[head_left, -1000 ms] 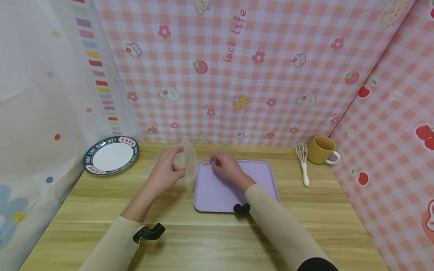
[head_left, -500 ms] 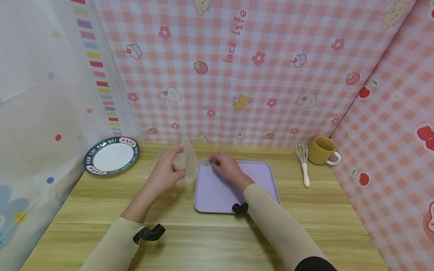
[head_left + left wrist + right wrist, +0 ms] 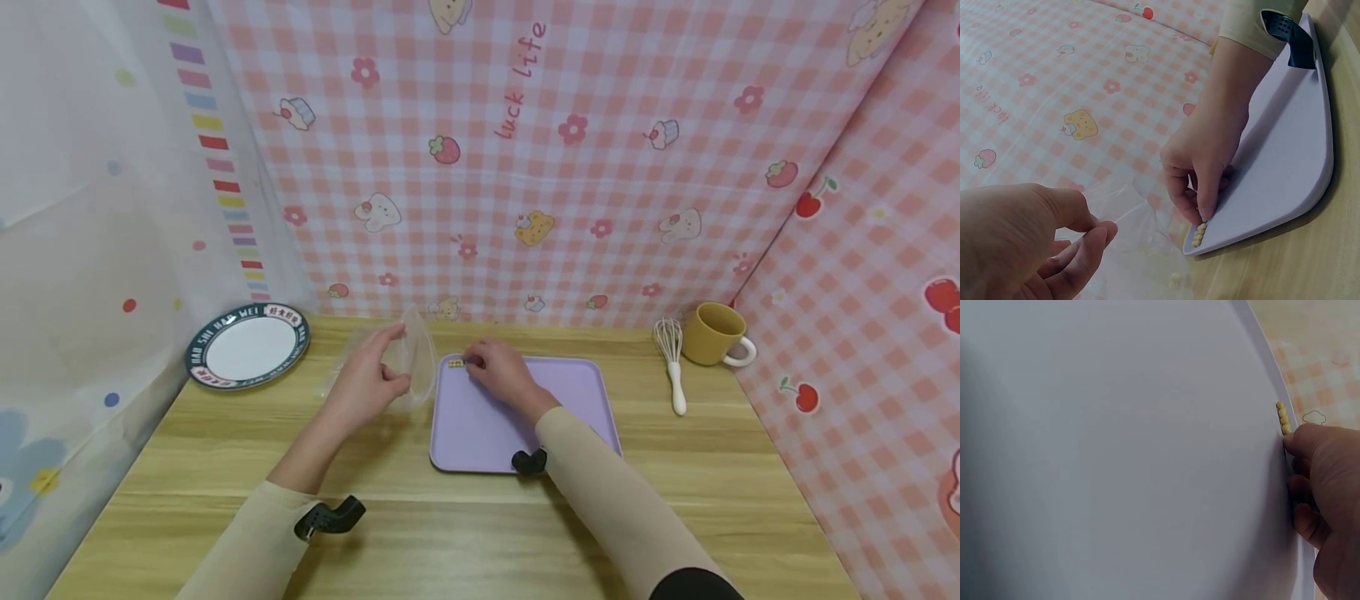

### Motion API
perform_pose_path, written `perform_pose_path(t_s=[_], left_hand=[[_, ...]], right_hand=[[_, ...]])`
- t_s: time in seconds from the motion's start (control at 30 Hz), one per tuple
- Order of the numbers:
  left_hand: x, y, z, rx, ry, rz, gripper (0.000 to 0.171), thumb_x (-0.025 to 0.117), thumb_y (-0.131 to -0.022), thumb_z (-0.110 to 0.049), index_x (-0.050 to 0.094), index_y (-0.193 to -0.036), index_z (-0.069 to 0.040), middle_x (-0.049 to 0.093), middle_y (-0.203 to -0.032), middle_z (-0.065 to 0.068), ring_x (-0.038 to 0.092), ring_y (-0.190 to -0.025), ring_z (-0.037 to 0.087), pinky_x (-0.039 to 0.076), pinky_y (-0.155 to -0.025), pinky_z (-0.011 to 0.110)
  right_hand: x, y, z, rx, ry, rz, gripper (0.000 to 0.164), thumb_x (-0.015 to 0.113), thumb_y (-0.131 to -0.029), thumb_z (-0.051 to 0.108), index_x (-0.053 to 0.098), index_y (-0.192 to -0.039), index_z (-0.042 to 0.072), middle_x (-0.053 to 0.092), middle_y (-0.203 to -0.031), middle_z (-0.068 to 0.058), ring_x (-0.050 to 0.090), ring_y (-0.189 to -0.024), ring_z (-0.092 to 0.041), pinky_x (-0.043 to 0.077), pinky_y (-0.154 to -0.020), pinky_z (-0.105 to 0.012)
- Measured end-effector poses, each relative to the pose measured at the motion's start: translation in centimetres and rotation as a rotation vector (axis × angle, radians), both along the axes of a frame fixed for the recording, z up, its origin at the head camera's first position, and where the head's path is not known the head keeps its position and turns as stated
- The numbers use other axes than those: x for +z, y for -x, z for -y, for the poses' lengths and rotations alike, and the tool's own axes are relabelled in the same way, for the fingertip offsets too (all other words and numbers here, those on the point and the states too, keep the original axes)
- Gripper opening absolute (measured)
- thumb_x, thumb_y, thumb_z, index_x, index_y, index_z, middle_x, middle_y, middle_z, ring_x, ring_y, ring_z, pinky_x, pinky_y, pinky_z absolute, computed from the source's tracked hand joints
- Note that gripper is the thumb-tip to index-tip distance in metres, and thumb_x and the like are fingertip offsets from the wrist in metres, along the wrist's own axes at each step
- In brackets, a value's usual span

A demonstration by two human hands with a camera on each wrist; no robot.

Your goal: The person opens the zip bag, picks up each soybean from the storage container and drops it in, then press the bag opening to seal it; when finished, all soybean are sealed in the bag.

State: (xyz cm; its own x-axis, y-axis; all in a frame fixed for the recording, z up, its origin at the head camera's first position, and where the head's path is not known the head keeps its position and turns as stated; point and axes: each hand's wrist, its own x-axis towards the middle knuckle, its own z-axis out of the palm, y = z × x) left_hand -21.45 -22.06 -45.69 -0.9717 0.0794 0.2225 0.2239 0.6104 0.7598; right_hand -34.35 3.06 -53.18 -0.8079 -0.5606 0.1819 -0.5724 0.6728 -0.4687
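My left hand (image 3: 363, 375) holds a clear plastic bag (image 3: 420, 367) with its mouth toward the tray. Low in the left wrist view, a pale bean (image 3: 1175, 279) shows through the bag. On the purple tray (image 3: 495, 433), a short straight row of yellow soybeans (image 3: 1282, 417) lies along the rim at the far left corner. My right hand (image 3: 502, 371) reaches over the tray, thumb and forefinger pinched at the row's right end. The fingertips (image 3: 1290, 440) meet the last visible bean, and they hide what is between them.
A round plate with a dark patterned rim (image 3: 247, 346) lies at the back left. On the right stand a white-handled whisk (image 3: 673, 367) and a mustard mug (image 3: 712, 333). Checked cloth walls (image 3: 480, 192) close off the back and right of the wooden table (image 3: 450, 542).
Both hands stay nearly in place. The right forearm shifts slightly left, its fingers still at the end of the soybean row.
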Motion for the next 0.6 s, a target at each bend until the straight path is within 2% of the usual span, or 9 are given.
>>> perform_pose_path(t_s=[0.4, 0.6], left_hand=[[0.2, 0.0, 0.0, 0.006, -0.009, 0.000, 0.085, 0.078, -0.088, 0.004, 0.043, -0.166, 0.000, 0.053, -0.160, 0.020, 0.072, -0.079, 0.017, 0.061, -0.066, 0.030], [0.2, 0.0, 0.1, 0.000, -0.004, -0.005, 0.087, 0.078, -0.087, 0.005, 0.043, -0.166, 0.002, 0.053, -0.161, 0.022, 0.073, -0.080, 0.017, 0.062, -0.069, 0.029]], right_hand=[[0.4, 0.0, 0.0, -0.046, 0.022, 0.046, 0.006, 0.080, -0.103, 0.014, 0.081, -0.106, 0.009, 0.069, -0.101, -0.001, 0.066, -0.093, -0.016, 0.059, -0.085, -0.032], [1.3, -0.7, 0.1, -0.010, 0.128, 0.034, 0.005, 0.081, -0.102, 0.014, 0.081, -0.102, 0.009, 0.066, -0.097, -0.001, 0.064, -0.089, -0.015, 0.056, -0.079, -0.031]])
